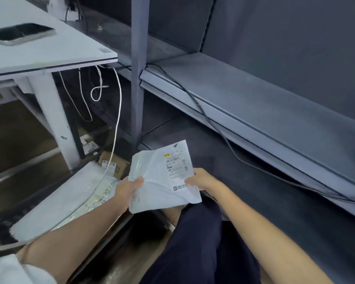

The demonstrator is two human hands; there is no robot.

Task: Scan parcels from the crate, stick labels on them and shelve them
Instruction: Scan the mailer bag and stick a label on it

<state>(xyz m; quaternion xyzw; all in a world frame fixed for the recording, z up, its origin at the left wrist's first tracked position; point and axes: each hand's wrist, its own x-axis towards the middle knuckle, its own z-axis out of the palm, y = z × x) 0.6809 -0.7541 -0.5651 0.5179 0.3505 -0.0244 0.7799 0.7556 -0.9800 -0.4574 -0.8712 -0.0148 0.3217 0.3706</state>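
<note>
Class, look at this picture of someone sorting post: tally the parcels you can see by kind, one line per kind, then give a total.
White plastic mailer bags: 2, one held by the left hand and right hand, one lying lower left
Brown cardboard boxes: 1
Total: 3

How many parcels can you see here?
3: a white bag held in both hands, a big white bag on the floor, a cardboard box behind it. Others may be hidden.
</note>
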